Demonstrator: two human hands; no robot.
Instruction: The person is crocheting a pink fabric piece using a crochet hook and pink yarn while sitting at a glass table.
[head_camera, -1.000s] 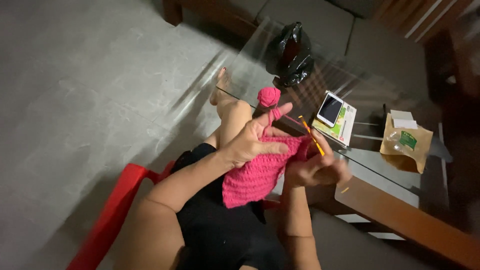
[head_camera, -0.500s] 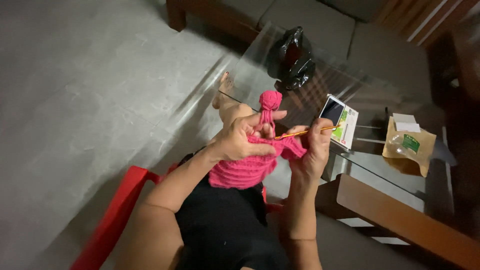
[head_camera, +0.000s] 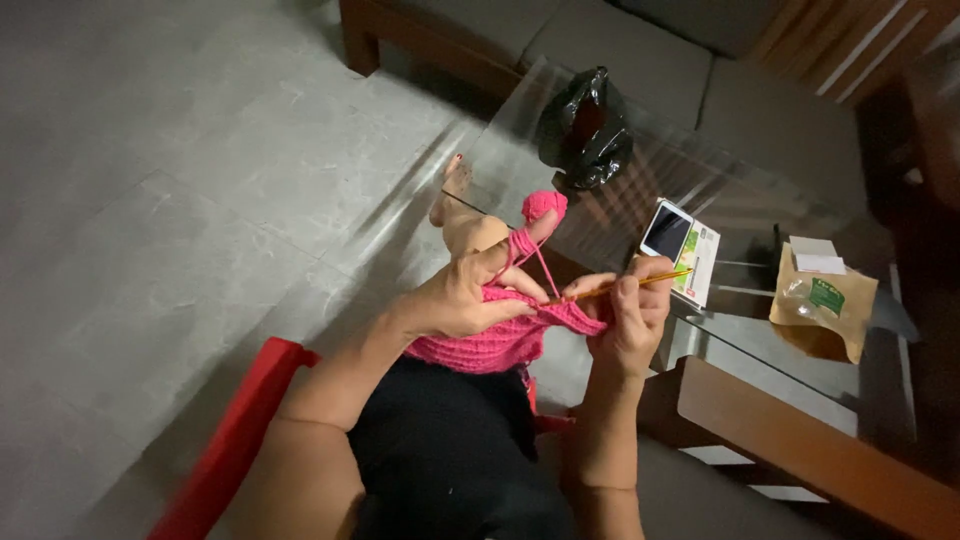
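Crochet work (head_camera: 495, 345) in bright pink yarn is held over the lap, between the two hands; it is a soft, ribbed fabric panel, one in number. One slender crochet hook (head_camera: 615, 289), yellow-orange and straight, is laid nearly level with its tip at the upper edge of the panel. One small ball of pink yarn (head_camera: 543, 205) is seen beyond the panel, near the edge of the glass table (head_camera: 640, 190), and a strand is led from it down to the work.

The left hand (head_camera: 455, 298) is closed on the panel's upper edge, with the forefinger raised and the strand wound over it. The right hand (head_camera: 630, 315) is closed around the hook, the thumb and fingers pinching its shaft.

On the smooth, reflective glass top, four items are counted: one crumpled glossy black plastic bag (head_camera: 586, 128), one flat phone (head_camera: 667, 232) with a dark screen, resting on one white and green card or booklet (head_camera: 700, 268), and one brown paper pouch (head_camera: 822, 312) with a clear window and a green label. The table is framed in brown wood. One red plastic chair (head_camera: 235, 445) is seen beneath the person, on a grey tiled floor (head_camera: 160, 200). One bare foot (head_camera: 452, 187) is extended beside the table.
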